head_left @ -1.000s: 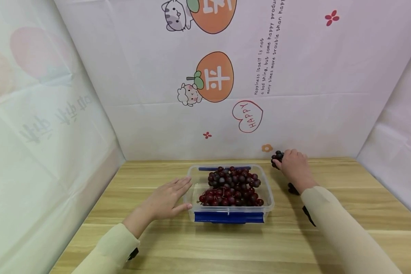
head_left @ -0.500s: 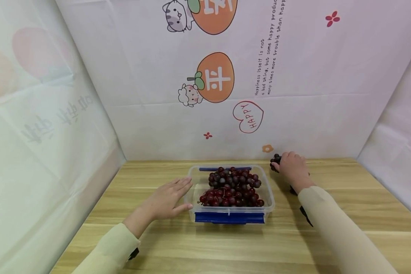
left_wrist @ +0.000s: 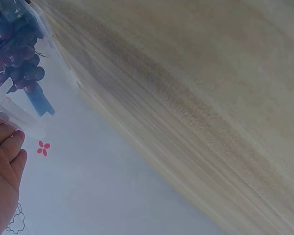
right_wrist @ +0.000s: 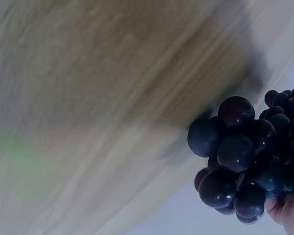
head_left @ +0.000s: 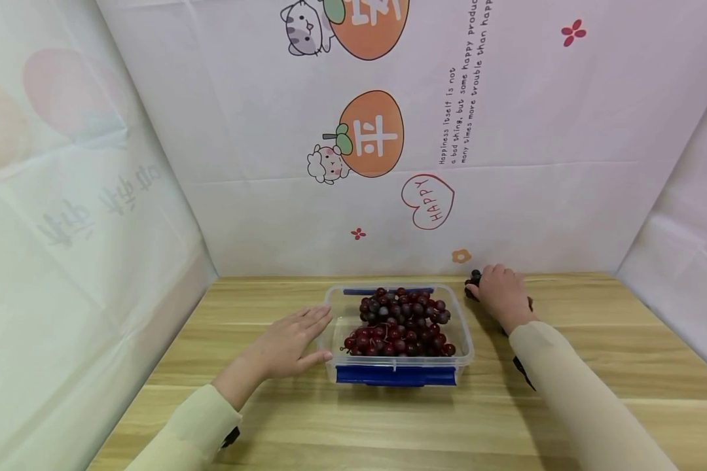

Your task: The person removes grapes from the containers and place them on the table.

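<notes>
A clear plastic container (head_left: pixel 463 353) with blue clips stands mid-table. Two bunches of grapes lie in it, a darker bunch (head_left: pixel 397 306) behind and a redder bunch (head_left: pixel 383 340) in front. My left hand (head_left: pixel 285 340), fingers extended, touches the container's left side; the left wrist view shows the fingertips (left_wrist: pixel 10 142) at its wall. At the back right, my right hand (head_left: pixel 501 294) grips a bunch of dark purple grapes (right_wrist: pixel 235 156). Most of that bunch is hidden by the hand in the head view. The right wrist view shows it close to the wooden surface.
Wooden table (head_left: pixel 389 432) surface runs around the container. A white printed backdrop (head_left: pixel 259 222) rises directly behind the table's far edge, with white sheets (head_left: pixel 94 294) on both sides.
My right hand has come slightly lower and nearer with the dark grapes, which now show less past the fingers. The left hand and container keep their places.
</notes>
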The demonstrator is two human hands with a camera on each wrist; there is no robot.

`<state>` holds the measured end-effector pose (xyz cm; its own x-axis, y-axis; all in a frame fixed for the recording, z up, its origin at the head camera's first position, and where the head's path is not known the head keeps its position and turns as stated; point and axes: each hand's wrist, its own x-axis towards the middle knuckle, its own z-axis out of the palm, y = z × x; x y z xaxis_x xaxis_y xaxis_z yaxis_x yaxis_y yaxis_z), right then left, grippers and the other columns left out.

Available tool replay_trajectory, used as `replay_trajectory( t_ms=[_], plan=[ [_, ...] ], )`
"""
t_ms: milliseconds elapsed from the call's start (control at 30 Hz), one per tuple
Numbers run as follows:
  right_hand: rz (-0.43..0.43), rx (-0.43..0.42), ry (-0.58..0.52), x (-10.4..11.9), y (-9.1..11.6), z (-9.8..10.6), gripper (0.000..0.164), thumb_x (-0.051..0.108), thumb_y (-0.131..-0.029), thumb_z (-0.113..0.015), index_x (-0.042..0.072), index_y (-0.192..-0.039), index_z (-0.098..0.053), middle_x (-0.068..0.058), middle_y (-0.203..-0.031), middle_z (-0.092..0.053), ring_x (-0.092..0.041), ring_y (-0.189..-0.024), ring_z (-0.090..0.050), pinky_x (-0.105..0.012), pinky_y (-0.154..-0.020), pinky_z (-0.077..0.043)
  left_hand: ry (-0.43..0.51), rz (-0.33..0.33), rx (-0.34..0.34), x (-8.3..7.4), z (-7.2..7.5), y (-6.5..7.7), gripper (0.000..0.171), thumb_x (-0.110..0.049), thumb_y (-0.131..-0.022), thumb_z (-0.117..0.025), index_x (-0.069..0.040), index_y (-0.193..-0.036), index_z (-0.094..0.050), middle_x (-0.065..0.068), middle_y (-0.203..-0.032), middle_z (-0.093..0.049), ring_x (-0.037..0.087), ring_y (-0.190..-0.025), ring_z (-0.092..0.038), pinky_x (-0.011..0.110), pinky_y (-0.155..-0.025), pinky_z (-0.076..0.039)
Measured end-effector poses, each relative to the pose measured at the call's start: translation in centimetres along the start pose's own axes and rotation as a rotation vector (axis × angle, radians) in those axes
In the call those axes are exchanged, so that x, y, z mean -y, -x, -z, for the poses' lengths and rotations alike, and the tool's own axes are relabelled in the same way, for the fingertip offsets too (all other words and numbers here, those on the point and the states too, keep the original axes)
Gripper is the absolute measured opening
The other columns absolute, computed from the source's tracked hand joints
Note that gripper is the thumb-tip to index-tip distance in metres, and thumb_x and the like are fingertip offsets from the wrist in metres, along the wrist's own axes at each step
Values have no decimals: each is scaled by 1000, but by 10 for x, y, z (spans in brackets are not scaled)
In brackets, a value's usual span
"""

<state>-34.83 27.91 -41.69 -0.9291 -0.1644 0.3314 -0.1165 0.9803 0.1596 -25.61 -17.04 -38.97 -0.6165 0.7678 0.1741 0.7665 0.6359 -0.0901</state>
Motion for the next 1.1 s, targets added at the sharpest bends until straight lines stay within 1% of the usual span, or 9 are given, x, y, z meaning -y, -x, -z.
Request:
replay_trajectory(
  t_ms=[200,300,433,533,633,767,900,1100],
  plan=[
    [17,15,66,0,3,-4,61,43,-95,-60,-17,-85,-52,-22,-68,-50,-38,-65,-58,-51,-61,-52,2,3,3,-1,0,0,73,-53,-100,-41,1,-148,-36,16,-154,-30,29,-142,-28,44,-116,-24],
    [22,23,85,0,6,-4,61,43,-96,-60,-17,-82,-51,-20,-66,-46,-35,-61,-56,-49,-58,-51,5,1,-8,-1,-1,0,72,-51,-100,-46,1,-148,-36,16,-154,-30,31,-140,-31,44,-115,-24],
    [19,24,89,0,9,-3,60,42,-96,-59,-12,-75,-47,-16,-63,-42,-32,-55,-52,-45,-53,-49,13,-5,-31,0,-2,-1,70,-47,-98,-52,2,-147,-38,18,-152,-33,33,-138,-35,44,-115,-26],
    [10,23,68,0,10,-3,59,42,-96,-60,-11,-73,-46,-16,-63,-41,-31,-55,-51,-46,-53,-49,10,-10,-32,0,-1,0,70,-47,-98,-51,2,-147,-38,18,-152,-33,33,-138,-34,44,-115,-25],
    [2,31,49,0,10,-4,59,41,-96,-59,-12,-75,-47,-17,-65,-42,-32,-57,-52,-47,-55,-50,-1,-8,-22,0,-2,0,72,-51,-99,-46,1,-148,-37,17,-153,-32,32,-139,-33,42,-116,-23],
    [-1,52,49,0,10,-6,60,42,-96,-59,-16,-81,-49,-19,-67,-43,-34,-61,-54,-49,-57,-50,-2,-7,-17,1,-2,0,72,-53,-100,-43,1,-148,-37,16,-153,-31,32,-139,-33,41,-116,-22],
    [-9,84,30,-1,9,-7,62,42,-97,-58,-19,-90,-51,-22,-72,-47,-37,-68,-56,-51,-62,-51,-2,-9,-18,1,-2,0,71,-51,-99,-46,1,-147,-38,17,-153,-32,32,-139,-33,42,-116,-23],
    [-24,113,-16,-2,9,-10,65,43,-97,-56,-21,-101,-51,-30,-86,-53,-46,-81,-58,-57,-71,-49,-4,-17,-35,2,-3,-1,69,-46,-98,-53,2,-147,-39,18,-152,-34,33,-138,-35,44,-115,-26]
  ],
)
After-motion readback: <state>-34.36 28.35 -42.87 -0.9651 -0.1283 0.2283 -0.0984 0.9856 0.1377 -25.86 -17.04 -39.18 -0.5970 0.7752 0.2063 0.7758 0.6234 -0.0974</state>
